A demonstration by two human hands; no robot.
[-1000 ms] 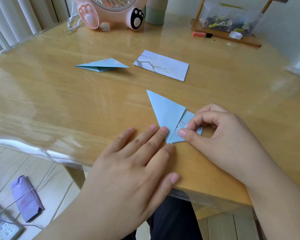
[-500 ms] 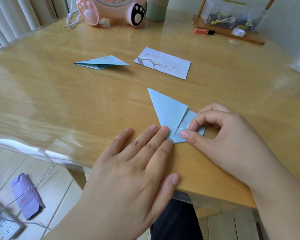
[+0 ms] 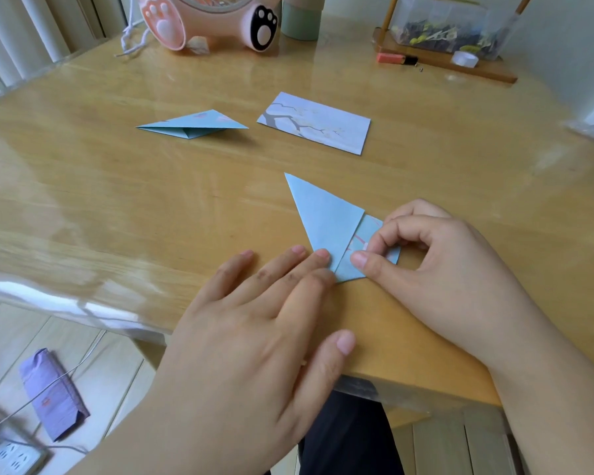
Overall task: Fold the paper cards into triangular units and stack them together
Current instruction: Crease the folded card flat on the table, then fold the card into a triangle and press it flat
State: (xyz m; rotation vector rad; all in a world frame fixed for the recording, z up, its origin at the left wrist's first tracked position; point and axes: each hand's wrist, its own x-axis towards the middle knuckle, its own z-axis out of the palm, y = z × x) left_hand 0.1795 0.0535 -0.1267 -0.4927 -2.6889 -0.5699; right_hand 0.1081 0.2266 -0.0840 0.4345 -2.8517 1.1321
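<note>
The wooden table (image 3: 151, 200) fills most of the view. At 12 o'clock on its far edge stands a pink fan (image 3: 213, 22) with paw prints, and at 1 o'clock a clear box (image 3: 450, 25) holds dark and yellow bits too small to name; it sits on a wooden tray (image 3: 477, 68) beside a tape roll (image 3: 464, 58).

The left hand (image 3: 254, 344) lies flat at 6 o'clock, fingers straight, its fingertips (image 3: 321, 254) pressing the near corner of the blue card (image 3: 326, 228). The right hand (image 3: 450, 265), at 4 o'clock, curls its thumb and forefinger to pinch the card's right flap.

The blue card lies just right of centre, near the front edge; its folded part is a long triangle whose axis runs from the hands toward 11 o'clock, tip pointing away.

An unfolded printed card (image 3: 316, 123) lies flat at 12 o'clock, long axis running left to right. A finished folded unit (image 3: 192, 126) rests at 11 o'clock, long axis left to right, its two sharp ends pointing to 9 and 3 o'clock.
</note>
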